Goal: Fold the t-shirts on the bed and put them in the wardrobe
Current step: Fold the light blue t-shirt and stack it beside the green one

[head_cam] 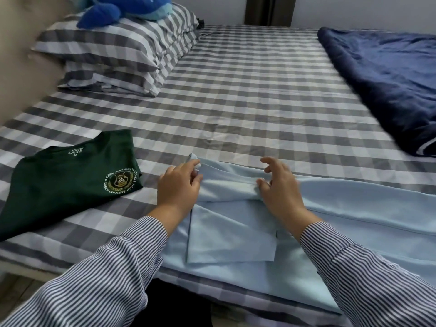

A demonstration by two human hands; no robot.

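A light blue t-shirt (342, 223) lies spread along the near edge of the checked bed (247, 102), one sleeve folded over its body. My left hand (179, 185) pinches the shirt's left end between thumb and fingers. My right hand (280, 185) grips a fold of the same shirt a little to the right. A dark green t-shirt (68, 182) with a round school crest lies folded on the bed to the left, apart from both hands. No wardrobe is in view.
Two checked pillows (113, 55) are stacked at the far left with a blue plush toy (125, 8) on top. A navy blanket (389, 86) is bunched at the far right. The bed's front edge runs just below the blue shirt.
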